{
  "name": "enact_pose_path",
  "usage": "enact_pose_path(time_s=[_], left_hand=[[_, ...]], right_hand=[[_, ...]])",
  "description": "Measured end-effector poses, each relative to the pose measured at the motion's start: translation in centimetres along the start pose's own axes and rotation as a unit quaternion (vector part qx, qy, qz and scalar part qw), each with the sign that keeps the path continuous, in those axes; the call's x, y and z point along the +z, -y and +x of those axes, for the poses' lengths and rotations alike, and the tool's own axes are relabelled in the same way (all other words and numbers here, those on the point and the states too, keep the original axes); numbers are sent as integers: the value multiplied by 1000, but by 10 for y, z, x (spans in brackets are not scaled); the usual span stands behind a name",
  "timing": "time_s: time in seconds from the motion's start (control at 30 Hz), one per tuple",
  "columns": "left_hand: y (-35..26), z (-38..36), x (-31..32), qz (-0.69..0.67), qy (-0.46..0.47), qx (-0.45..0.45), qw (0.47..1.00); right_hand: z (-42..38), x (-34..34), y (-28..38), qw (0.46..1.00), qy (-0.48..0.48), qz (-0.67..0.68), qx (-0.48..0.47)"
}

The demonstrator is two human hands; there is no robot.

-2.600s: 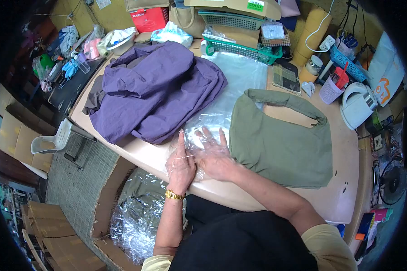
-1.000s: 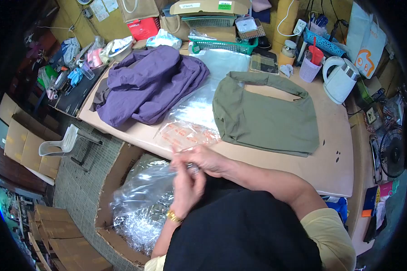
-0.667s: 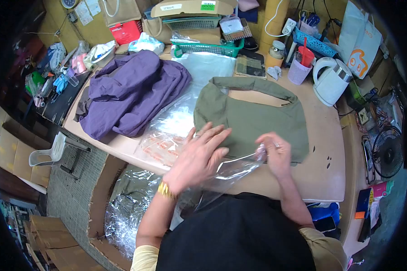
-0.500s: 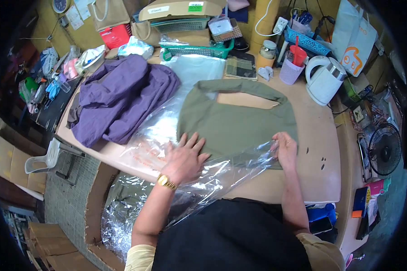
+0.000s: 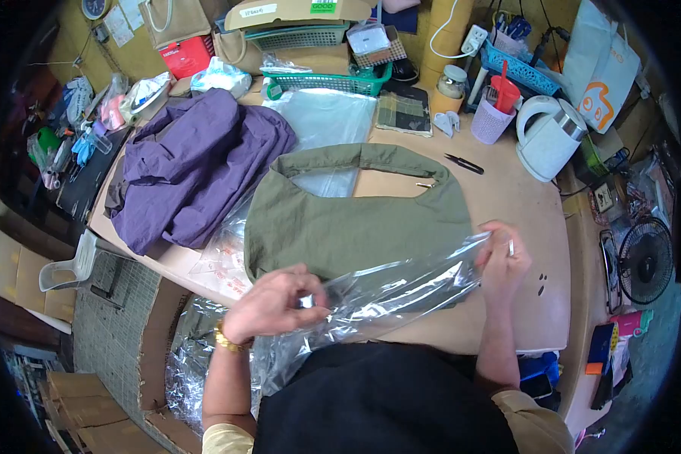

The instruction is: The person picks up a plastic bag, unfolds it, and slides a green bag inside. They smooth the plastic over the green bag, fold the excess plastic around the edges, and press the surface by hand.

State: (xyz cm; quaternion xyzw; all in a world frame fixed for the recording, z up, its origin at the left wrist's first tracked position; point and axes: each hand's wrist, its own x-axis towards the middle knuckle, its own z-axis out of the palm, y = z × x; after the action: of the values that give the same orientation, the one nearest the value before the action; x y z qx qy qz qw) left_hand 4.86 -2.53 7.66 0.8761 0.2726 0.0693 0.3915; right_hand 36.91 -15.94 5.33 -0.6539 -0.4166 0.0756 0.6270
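Note:
An olive green shoulder bag (image 5: 356,227) lies flat on the table, its curved strap toward the far side. Over its near edge stretches a clear plastic bag (image 5: 386,291), which hangs down toward my lap. My right hand (image 5: 505,253) pinches the plastic's upper corner beside the green bag's right end. At the near left, my left hand (image 5: 276,304) has curled fingers closed at the plastic's other side; a wristwatch is on that wrist. Part of the green bag's lower edge shows only through the shiny film.
A crumpled purple bag (image 5: 197,166) lies at left, beside flat plastic sleeves (image 5: 325,113). Black thread snips (image 5: 464,163) rest behind the green bag. A white kettle (image 5: 550,144) and a lilac cup (image 5: 492,125) stand back right. A carton (image 5: 153,340) of wrapped goods sits below the table.
The green bag has shifted left, and the snips now show. My left hand has come off it toward me and curled at the plastic. My right hand has moved slightly right with the film.

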Motion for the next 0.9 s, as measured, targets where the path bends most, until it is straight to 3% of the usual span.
enact_pose_path(time_s=[0.03,0.1,0.13,0.17,0.2,0.23,0.27,0.33,0.37,0.43,0.53,0.6,0.63,0.7,0.73,0.8,0.87,0.9], left_hand=[[7,-4,-6,4,-15,44,999],[13,-11,-18,-180,-9,-151,972],[3,-16,-25,-194,-76,-136,969],[-7,-20,-28,-192,-74,-134,969],[-16,-25,-28,-46,-253,-77,963],[-25,-29,-28,100,-418,-16,903],[-35,-30,-31,100,-417,-17,903],[-50,-33,-37,222,-413,-32,883],[-42,-36,-36,223,-414,-33,882],[-5,-44,-36,310,-306,-120,892],[6,-48,-15,350,-284,-160,878],[-1,-39,0,372,-277,-157,872],[-9,-33,4,378,-250,-129,882],[-11,-23,29,337,-138,-61,929],[-11,-19,47,343,-97,-47,933],[-10,-17,79,348,-19,-34,937],[-15,-19,97,347,-4,-23,938],[-16,-20,101,348,4,-21,937]], right_hand=[[7,-6,1,1000,-3,-3,3],[16,-15,4,999,-21,27,-18],[17,-16,4,999,-24,26,-18],[17,-16,4,999,-24,37,-32],[17,-16,4,998,-24,47,-46],[15,-12,8,998,-25,46,-45],[13,-2,15,997,-37,55,-45],[17,5,13,996,-48,65,-47],[21,6,0,999,-8,46,-25],[22,5,-30,999,31,29,-3],[22,-12,-62,998,43,3,34],[23,-23,-63,949,166,-251,93],[20,-22,-57,949,168,-250,94],[15,-13,-30,888,79,-452,-44],[17,-7,-8,888,82,-450,-48],[16,14,40,886,46,-424,-185],[10,43,57,924,170,-258,-224],[5,63,64,915,251,-231,-215]])
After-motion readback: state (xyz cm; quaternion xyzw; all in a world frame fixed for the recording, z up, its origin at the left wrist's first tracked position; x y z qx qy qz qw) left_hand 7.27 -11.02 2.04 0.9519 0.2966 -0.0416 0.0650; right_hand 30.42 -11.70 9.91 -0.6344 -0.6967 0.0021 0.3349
